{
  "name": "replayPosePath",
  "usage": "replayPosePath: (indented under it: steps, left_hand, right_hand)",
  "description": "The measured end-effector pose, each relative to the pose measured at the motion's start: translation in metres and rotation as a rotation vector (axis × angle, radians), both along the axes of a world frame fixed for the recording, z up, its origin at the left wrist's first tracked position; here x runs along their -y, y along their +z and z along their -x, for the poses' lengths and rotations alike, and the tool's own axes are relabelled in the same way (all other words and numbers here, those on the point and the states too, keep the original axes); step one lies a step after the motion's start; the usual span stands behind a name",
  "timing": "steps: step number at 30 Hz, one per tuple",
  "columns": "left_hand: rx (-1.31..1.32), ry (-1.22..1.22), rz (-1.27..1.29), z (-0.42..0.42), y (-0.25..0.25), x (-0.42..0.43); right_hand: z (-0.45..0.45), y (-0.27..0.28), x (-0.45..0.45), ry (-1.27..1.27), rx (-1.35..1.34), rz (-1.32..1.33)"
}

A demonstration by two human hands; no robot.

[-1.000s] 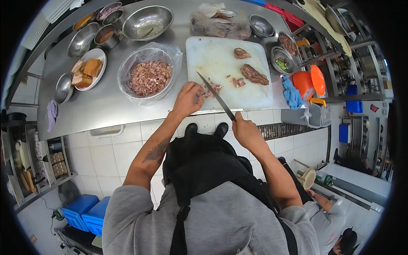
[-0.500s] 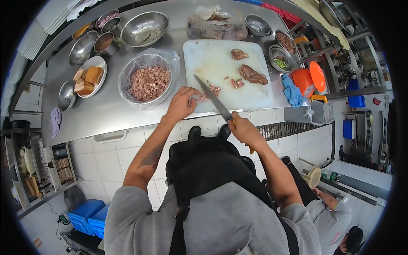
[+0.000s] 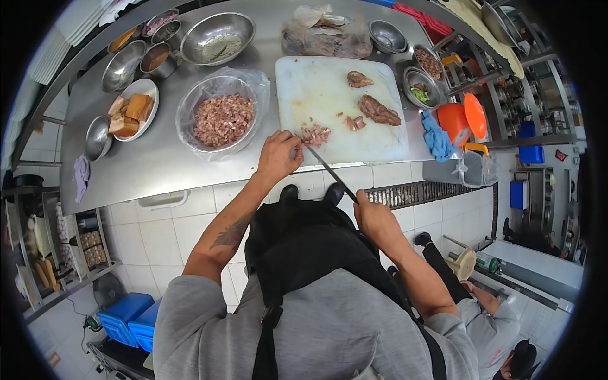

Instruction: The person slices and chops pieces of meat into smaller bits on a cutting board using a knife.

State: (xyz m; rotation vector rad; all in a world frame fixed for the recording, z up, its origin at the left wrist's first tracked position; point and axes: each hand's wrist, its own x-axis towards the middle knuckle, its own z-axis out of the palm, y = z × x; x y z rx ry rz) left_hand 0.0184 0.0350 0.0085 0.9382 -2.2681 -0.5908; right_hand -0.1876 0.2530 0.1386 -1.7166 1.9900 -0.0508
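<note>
My right hand (image 3: 375,218) is wrapped round the handle of a long knife (image 3: 330,170), its tip pointing up and left to the near edge of the white cutting board (image 3: 323,79). Beside that tip, my left hand (image 3: 278,155) has its fingers curled together at the board's near left corner; what they hold, if anything, is too small to tell. Chopped meat (image 3: 315,134) lies just right of my left fingers. Farther right on the board are small meat pieces (image 3: 356,123), a large dark chunk (image 3: 379,110) and a smaller chunk (image 3: 360,79).
A plastic-lined bowl of diced meat (image 3: 223,120) stands left of the board, with a plate of meat blocks (image 3: 147,95) beyond. Metal bowls (image 3: 218,39) line the back. A blue cloth (image 3: 437,136) and orange container (image 3: 453,123) are at right. Another person (image 3: 484,326) is at lower right.
My right hand has moved down and right, drawing the knife back so its tip has come down from over the board to its near edge. My left hand stays near the corner.
</note>
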Motion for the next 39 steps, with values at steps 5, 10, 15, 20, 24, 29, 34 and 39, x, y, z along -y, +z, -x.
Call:
replayPosePath:
  steps: [5, 10, 15, 20, 24, 29, 34, 39]
  left_hand:
    - [0.009, -0.001, -0.009, -0.001, 0.002, -0.001]
    - [-0.084, -0.025, -0.014, 0.001, 0.0, 0.0]
    - [-0.061, -0.03, -0.027, -0.003, 0.0, -0.001]
    - [-0.114, -0.026, -0.04, -0.005, 0.002, -0.004]
    - [-0.125, -0.007, -0.075, -0.008, -0.001, -0.006]
    - [-0.133, -0.002, -0.086, -0.007, 0.0, -0.007]
    - [-0.173, 0.04, -0.044, 0.009, 0.002, -0.006]
    - [0.112, 0.225, 0.104, 0.073, -0.008, -0.016]
  right_hand:
    - [0.004, -0.052, 0.002, -0.002, 0.005, 0.025]
    - [0.008, -0.025, 0.009, -0.017, 0.078, 0.009]
    - [0.004, -0.021, -0.001, -0.002, 0.077, -0.064]
    - [0.007, -0.032, 0.006, 0.001, 0.039, -0.062]
    - [0.005, -0.001, 0.001, -0.003, 0.078, -0.124]
    - [0.008, -0.034, 0.024, -0.06, 0.101, -0.171]
    - [0.045, -0.005, 0.022, -0.273, 0.41, -0.34]
    - [0.064, -0.067, 0.01, -0.589, 0.764, -0.262]
